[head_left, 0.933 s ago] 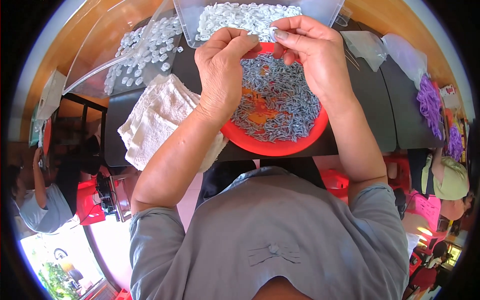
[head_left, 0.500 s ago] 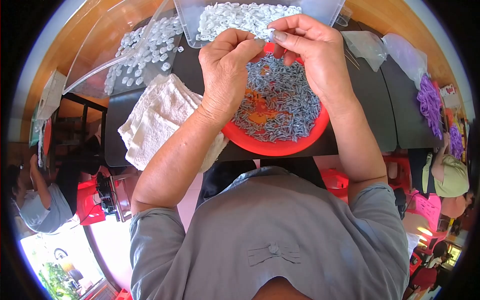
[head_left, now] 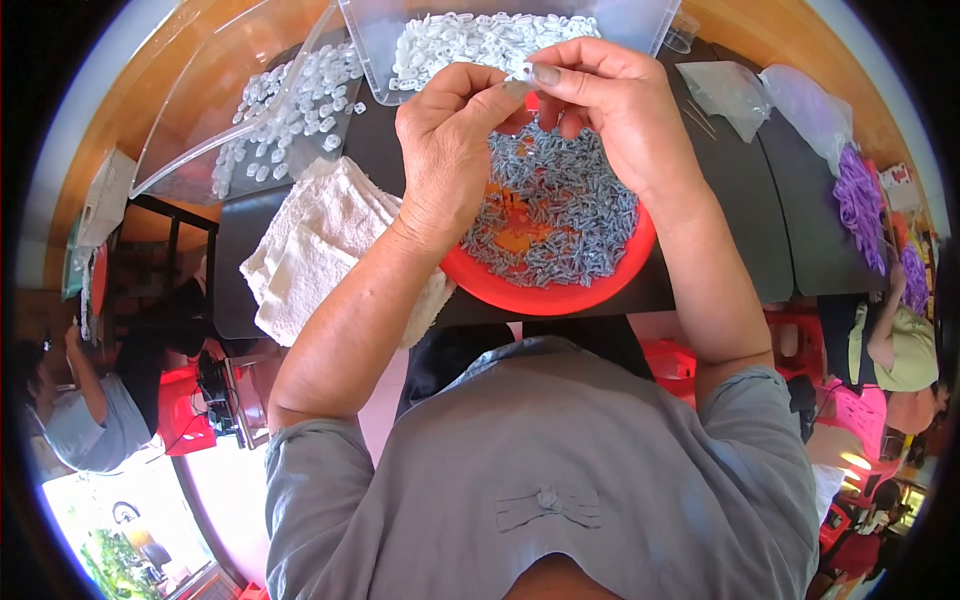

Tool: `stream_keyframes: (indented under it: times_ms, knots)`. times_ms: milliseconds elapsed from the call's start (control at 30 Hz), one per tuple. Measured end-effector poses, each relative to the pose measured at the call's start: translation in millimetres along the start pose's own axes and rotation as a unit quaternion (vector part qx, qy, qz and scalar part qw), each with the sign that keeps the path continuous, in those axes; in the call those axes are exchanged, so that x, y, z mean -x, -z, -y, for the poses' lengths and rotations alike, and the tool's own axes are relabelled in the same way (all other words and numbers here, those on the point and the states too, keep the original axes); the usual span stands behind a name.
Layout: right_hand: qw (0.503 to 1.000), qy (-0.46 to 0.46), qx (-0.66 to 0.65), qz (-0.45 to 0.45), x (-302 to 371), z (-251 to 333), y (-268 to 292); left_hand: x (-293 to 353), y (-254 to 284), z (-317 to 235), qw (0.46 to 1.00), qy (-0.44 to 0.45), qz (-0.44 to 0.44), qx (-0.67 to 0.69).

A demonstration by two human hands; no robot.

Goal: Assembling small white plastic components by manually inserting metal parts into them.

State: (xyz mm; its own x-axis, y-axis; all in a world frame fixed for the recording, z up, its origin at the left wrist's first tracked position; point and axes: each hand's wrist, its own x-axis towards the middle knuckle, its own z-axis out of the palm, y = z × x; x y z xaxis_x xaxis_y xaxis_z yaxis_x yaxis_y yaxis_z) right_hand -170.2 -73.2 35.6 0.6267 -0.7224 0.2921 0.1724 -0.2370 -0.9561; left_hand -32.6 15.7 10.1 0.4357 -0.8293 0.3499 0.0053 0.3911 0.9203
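Above a red basin, my two hands meet at their fingertips. Between the thumb and forefinger of my right hand is a small white plastic piece. My left hand pinches against the same spot, its fingers closed; whatever lies inside that pinch is hidden by the thumb. Many small grey screw-like pieces fill the basin below. Just beyond my hands stands a clear plastic bin full of small white plastic pieces with openings in them.
Left of the bin, a clear container has white pieces around it. A cream towel lies by my left forearm. On the right are clear plastic bags, thin sticks and purple strands. Other people sit at both sides.
My joined fingertips have shifted slightly left, and the white piece has come closer to my left fingertips. Both hands stay pinched together above the basin.
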Motion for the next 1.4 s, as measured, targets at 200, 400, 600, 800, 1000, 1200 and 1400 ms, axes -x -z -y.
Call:
stream_keyframes:
  times_ms: [200, 400, 600, 800, 1000, 1200, 1400]
  knots:
    - [0.996, -0.069, -0.035, 0.048, -1.1, 3.6, 8.8, -0.6, -1.4, -3.0, 1.000, 0.018, 0.013, 0.012]
    - [0.994, -0.073, -0.021, 0.079, -3.5, 12.4, 22.6, -0.7, -3.7, -6.5, 0.995, 0.000, 0.046, 0.088]
    - [0.991, -0.062, -0.001, 0.118, -3.5, 11.8, 24.4, -0.2, -2.4, -6.0, 0.997, 0.003, 0.046, 0.064]
    - [0.994, -0.051, 0.028, 0.088, -2.1, 8.0, 16.9, -1.5, -1.4, -14.1, 0.997, 0.066, 0.028, -0.011]
    - [0.992, 0.027, 0.112, 0.042, 1.6, 3.8, 6.0, -3.0, -0.8, -3.8, 0.997, 0.070, 0.031, -0.004]
    - [0.994, -0.043, 0.093, 0.039, 1.7, 5.7, 5.2, -2.3, 3.0, -4.8, 0.995, 0.087, 0.051, -0.015]
    - [0.995, -0.085, 0.040, 0.029, 1.4, 14.7, 15.4, -5.2, 4.1, -3.7, 0.992, 0.093, 0.017, 0.080]
